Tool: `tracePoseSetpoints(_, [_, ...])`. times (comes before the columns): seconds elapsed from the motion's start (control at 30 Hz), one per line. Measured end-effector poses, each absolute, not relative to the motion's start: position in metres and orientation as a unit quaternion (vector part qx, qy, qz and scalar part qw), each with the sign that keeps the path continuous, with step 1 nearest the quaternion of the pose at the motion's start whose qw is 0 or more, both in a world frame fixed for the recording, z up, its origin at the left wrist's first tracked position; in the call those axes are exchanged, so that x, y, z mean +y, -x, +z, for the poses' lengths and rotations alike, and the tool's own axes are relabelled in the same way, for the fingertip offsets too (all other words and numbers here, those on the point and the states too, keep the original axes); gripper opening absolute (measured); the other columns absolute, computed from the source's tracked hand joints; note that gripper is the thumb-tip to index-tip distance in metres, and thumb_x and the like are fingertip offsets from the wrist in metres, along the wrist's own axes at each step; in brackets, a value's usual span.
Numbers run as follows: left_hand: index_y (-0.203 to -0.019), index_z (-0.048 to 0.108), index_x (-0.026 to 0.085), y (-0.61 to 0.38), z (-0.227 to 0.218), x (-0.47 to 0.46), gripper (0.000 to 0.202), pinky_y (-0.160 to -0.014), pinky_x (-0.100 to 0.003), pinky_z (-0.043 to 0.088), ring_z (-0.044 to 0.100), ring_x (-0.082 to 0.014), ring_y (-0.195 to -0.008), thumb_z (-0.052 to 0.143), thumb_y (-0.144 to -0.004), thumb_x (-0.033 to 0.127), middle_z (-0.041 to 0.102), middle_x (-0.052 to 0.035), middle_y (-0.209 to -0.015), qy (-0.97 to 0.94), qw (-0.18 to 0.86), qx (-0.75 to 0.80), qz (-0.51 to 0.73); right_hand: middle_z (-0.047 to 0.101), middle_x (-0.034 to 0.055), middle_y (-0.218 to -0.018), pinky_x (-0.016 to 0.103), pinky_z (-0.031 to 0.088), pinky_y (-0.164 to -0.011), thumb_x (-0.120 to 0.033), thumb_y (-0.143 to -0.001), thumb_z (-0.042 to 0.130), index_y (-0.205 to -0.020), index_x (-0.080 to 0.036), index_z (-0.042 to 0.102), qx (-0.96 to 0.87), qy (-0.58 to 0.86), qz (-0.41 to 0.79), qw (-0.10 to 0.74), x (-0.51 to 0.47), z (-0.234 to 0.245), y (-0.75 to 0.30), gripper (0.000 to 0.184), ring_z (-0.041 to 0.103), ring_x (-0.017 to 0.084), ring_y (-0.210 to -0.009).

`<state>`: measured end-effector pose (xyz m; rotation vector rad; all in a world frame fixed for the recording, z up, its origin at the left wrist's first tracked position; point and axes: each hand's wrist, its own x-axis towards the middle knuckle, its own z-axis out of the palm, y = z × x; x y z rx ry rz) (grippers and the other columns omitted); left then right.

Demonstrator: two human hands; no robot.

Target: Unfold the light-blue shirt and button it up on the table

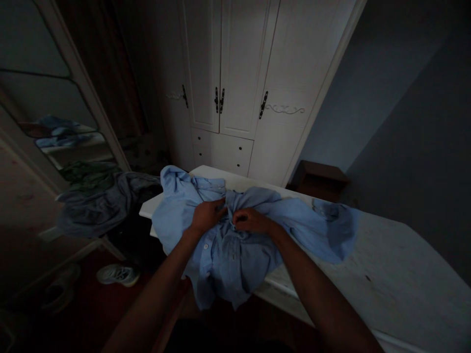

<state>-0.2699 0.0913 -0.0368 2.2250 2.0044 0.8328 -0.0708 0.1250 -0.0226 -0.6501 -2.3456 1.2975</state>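
Note:
A light blue button-up shirt (235, 245) lies spread over the corner of a white table (397, 274), its lower part hanging off the near edge. My left hand (206, 214) rests on the shirt front, fingers curled and pinching the fabric near the button line. My right hand (250, 220) is closed in a pinch on the same strip of cloth, close beside the left. The shirt's collar (209, 184) points toward the far side and a sleeve (331, 220) trails right.
A white wardrobe (243, 88) with dark handles and drawers stands behind the table. A heap of dark clothes (99, 196) sits at left below a mirror (44, 98). A pale shoe (117, 274) lies on the floor. A brown stool (320, 176) stands by the wall.

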Motion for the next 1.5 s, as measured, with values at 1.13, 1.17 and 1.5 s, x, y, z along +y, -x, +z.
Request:
tracePoseSetpoints(1.13, [-0.1,0.069,0.02,0.267,-0.037,0.084,0.022,-0.083,-0.038,0.039,0.06,-0.0216,-0.092,0.049,-0.093,0.026,0.07,-0.0075,-0.093,-0.788,-0.083,0.499,0.353,0.072,0.0059,-0.097,0.031,0.051,-0.085,-0.012,-0.084,0.058,-0.101,-0.02,0.071,-0.818,0.372,0.102,0.426,0.112,-0.025,0.096,0.023,0.066,0.018,-0.088])
tracePoseSetpoints(1.17, [-0.099,0.069,0.019,0.267,-0.037,0.084,0.022,-0.083,-0.038,0.039,0.06,-0.0218,-0.091,0.049,-0.093,0.026,0.069,-0.0078,-0.093,-0.787,-0.08,0.499,0.354,0.073,0.0058,-0.096,0.031,0.051,-0.084,-0.012,-0.084,0.058,-0.099,-0.02,0.072,-0.821,0.367,0.093,0.427,0.113,-0.026,0.095,0.022,0.066,0.018,-0.088])
tracePoseSetpoints(1.5, [-0.091,0.071,0.018,0.269,-0.037,0.09,0.024,-0.077,-0.033,0.044,0.061,-0.0189,-0.078,0.049,-0.092,0.028,0.07,-0.0061,-0.08,-0.773,0.034,0.486,0.406,0.07,0.0081,-0.097,0.033,0.051,-0.088,-0.008,-0.087,0.057,-0.1,-0.02,0.073,-0.876,0.312,0.012,0.369,0.111,-0.024,0.095,0.025,0.063,0.02,-0.094])
